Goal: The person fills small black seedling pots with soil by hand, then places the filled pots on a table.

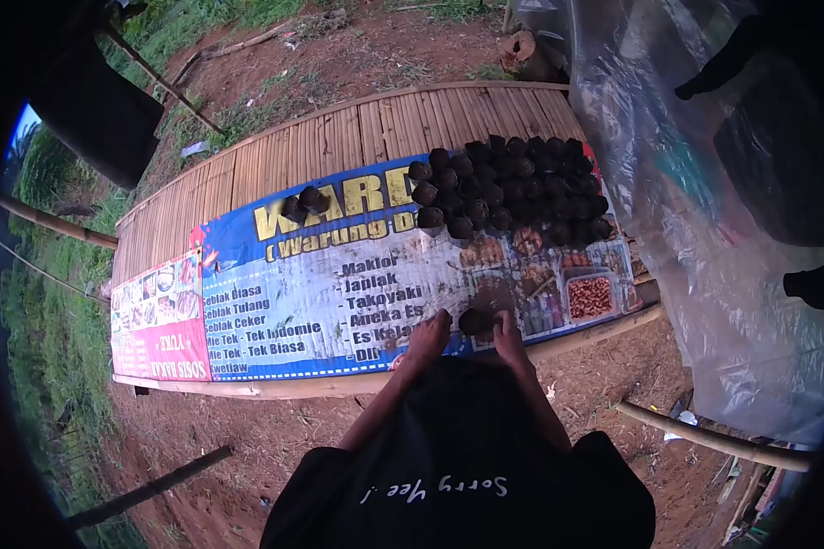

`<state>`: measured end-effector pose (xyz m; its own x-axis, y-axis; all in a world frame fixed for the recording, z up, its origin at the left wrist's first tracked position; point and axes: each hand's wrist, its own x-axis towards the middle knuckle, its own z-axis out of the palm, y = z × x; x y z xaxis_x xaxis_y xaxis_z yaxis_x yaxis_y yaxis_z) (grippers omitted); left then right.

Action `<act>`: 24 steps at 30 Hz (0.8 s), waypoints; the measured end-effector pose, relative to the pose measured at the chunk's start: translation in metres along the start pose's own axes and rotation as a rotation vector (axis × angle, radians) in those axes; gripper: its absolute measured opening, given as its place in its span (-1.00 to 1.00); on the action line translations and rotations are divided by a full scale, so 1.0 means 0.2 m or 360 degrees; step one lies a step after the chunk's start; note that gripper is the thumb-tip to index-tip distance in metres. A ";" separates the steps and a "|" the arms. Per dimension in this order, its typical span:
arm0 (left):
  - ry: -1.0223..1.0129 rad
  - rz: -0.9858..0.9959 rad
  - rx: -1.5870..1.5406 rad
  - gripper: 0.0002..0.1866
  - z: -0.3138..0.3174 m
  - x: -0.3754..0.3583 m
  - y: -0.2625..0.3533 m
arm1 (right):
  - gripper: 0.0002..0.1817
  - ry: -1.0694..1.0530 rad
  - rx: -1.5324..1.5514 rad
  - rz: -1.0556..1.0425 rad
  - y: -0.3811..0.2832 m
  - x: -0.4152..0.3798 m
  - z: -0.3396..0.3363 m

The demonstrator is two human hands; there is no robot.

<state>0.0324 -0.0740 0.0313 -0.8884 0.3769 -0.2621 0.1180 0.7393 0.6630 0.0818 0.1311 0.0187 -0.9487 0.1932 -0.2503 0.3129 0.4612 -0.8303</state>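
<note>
One dark pot [475, 322] between left hand [429, 336] and right hand [509, 338], over the printed banner [288, 285] near the bamboo table's [384, 128] front edge; fingers look curled, can't tell if either hand grips; dense pot cluster [515, 188] beyond, small pot group [313, 199] apart to the left.

- Blue-and-white menu banner [270, 302]: "WARD", "(Warung D", "Seblak Biasa", "Maklor", "Japlak", "Takoyaki"
- Pink banner [178, 343], upside down: "SOSIS BAKAR", "YUKE"
- Black shirt [430, 439]: "Sorry Yee"
</note>
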 end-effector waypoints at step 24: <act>0.1007 -0.0305 -0.0679 -0.57 -0.64 -0.08 -0.84 | -0.32 -0.0332 -0.0201 -0.0652 -0.76 0.54 1.25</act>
<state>-0.0297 -0.2757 0.0137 -0.9750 -0.2194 -0.0347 -0.1292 0.4328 0.8922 -0.0797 -0.1349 -0.0073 -0.9798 -0.1987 -0.0205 -0.0980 0.5675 -0.8175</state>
